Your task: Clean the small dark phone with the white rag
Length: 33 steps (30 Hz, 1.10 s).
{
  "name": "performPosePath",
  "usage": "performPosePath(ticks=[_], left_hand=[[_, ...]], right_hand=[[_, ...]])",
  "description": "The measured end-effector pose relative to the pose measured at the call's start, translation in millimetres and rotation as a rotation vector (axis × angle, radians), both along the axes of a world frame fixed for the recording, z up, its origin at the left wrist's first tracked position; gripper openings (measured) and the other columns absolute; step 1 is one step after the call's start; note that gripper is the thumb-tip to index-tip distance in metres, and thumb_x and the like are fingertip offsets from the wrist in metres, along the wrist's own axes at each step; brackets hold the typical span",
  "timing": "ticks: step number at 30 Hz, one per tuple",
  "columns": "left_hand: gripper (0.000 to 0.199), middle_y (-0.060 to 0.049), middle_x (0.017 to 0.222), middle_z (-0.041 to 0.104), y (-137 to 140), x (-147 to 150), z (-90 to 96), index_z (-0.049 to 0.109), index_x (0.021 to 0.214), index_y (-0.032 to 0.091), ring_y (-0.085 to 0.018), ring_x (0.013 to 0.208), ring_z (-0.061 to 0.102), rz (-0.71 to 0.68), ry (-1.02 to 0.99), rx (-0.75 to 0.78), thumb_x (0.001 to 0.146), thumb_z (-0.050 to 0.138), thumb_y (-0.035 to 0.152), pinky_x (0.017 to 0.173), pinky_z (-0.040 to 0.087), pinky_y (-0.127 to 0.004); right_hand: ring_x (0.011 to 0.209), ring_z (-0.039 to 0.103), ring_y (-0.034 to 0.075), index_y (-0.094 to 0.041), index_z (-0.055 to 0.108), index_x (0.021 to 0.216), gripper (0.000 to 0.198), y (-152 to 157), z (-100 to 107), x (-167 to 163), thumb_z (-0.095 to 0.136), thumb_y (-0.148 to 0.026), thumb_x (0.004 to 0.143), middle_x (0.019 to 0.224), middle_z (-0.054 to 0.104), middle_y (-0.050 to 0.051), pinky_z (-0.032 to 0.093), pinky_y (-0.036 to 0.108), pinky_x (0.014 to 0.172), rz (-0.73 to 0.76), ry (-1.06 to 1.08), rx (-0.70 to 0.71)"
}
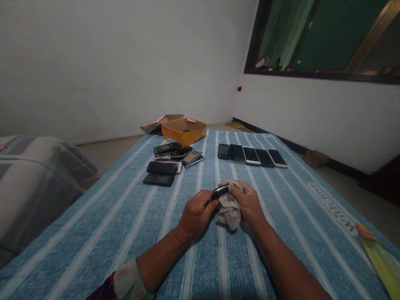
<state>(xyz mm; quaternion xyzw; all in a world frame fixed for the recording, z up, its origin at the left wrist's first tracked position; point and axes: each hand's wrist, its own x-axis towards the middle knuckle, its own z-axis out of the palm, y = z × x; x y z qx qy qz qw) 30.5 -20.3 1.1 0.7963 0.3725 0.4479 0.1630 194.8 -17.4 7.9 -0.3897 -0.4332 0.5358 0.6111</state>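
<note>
Above the middle of the striped cloth, my left hand (197, 211) is closed on one end of a dark mobile phone (220, 192) with a shiny rim. My right hand (249, 203) grips a crumpled pale grey cloth (229, 212), which is pressed around the phone's other end and hangs down below it. The cloth hides that end of the phone. Beyond my hands, to the left, lies a loose pile of old mobile phones, among them a black keypad phone (158, 179) and a silver-blue one (191, 156). On the right, several smartphones (251, 155) lie side by side in a row.
An orange cardboard box (183, 135) with its flap open stands at the far edge of the blue striped cover (125, 246). A yellow-green object (379, 260) lies at the right edge. To the left is a fabric-covered piece of furniture (37, 187).
</note>
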Motion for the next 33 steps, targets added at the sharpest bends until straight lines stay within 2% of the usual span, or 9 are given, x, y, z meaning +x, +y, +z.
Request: performPosePath(ticks=[3,6,11,16,20,23,26,33], left_hand=[[0.017,-0.002,0.071,0.059,0.8,-0.6,-0.4,0.06,0.08,0.017,-0.016,0.068,0.058,0.006,-0.03,-0.005,0.091,0.049,0.024,0.063,0.046,-0.026],[0.018,-0.002,0.072,0.058,1.5,-0.1,-1.2,0.06,0.08,0.017,-0.016,0.068,0.058,0.006,-0.062,-0.057,0.091,0.05,0.026,0.063,0.045,-0.026],[0.018,-0.004,0.079,0.062,3.4,2.8,-4.3,0.063,0.085,0.015,-0.018,0.074,0.06,-0.029,-0.097,-0.201,0.09,0.051,0.027,0.069,0.048,-0.03],[0.017,-0.005,0.083,0.065,3.6,2.9,-10.2,0.066,0.093,0.015,-0.019,0.076,0.061,-0.023,-0.102,-0.26,0.087,0.054,0.025,0.072,0.05,-0.032],[0.032,-0.009,0.099,0.067,2.2,1.7,-12.7,0.06,0.114,0.013,-0.019,0.08,0.064,0.01,-0.174,-0.208,0.083,0.057,0.019,0.075,0.052,-0.032],[0.021,-0.008,0.092,0.068,0.1,0.3,-9.3,0.064,0.103,0.014,-0.019,0.083,0.063,-0.008,-0.09,-0.089,0.084,0.054,0.015,0.076,0.051,-0.031],[0.013,-0.007,0.083,0.066,-2.2,-1.3,-4.9,0.064,0.088,0.016,-0.02,0.082,0.062,0.007,-0.004,-0.02,0.085,0.051,0.014,0.073,0.05,-0.03],[0.016,-0.005,0.076,0.065,-3.5,-2.8,-3.7,0.065,0.083,0.017,-0.019,0.074,0.062,0.077,0.035,-0.009,0.088,0.05,0.02,0.068,0.05,-0.029]], right_hand=[[0.064,0.061,0.014,-0.018,0.074,0.09,0.034,-0.1,-1.5,-0.2,0.077,-0.045,0.07,0.075,0.07,0.001,0.047,0.025,0.061,0.019,-0.024,0.003],[0.066,0.061,0.015,-0.018,0.074,0.09,0.031,-1.6,2.7,1.2,0.075,-0.044,0.072,0.076,0.07,0.001,0.047,0.025,0.062,-0.04,-0.177,0.062],[0.074,0.062,0.017,-0.019,0.073,0.088,0.022,-6.0,12.2,6.8,0.067,-0.039,0.081,0.082,0.069,0.002,0.048,0.028,0.068,-0.13,-0.472,0.249],[0.074,0.061,0.017,-0.02,0.069,0.083,0.019,-8.8,15.8,12.7,0.057,-0.033,0.09,0.079,0.066,0.003,0.046,0.028,0.068,-0.128,-0.749,0.501],[0.073,0.059,0.016,-0.019,0.064,0.083,0.022,-9.6,14.1,12.7,0.051,-0.031,0.095,0.076,0.063,0.004,0.043,0.026,0.067,-0.111,-1.012,0.649],[0.072,0.057,0.016,-0.019,0.062,0.082,0.027,-9.7,10.2,9.9,0.046,-0.034,0.097,0.076,0.062,0.004,0.041,0.026,0.065,-0.105,-1.173,0.724],[0.073,0.056,0.017,-0.019,0.062,0.082,0.029,-9.3,5.3,6.3,0.044,-0.035,0.098,0.076,0.061,0.005,0.041,0.026,0.065,-0.119,-1.241,0.767],[0.087,0.06,0.019,-0.019,0.065,0.095,0.02,-10.6,-1.5,-3.0,0.047,-0.028,0.097,0.092,0.066,0.009,0.048,0.029,0.078,-0.135,-1.152,0.727]])
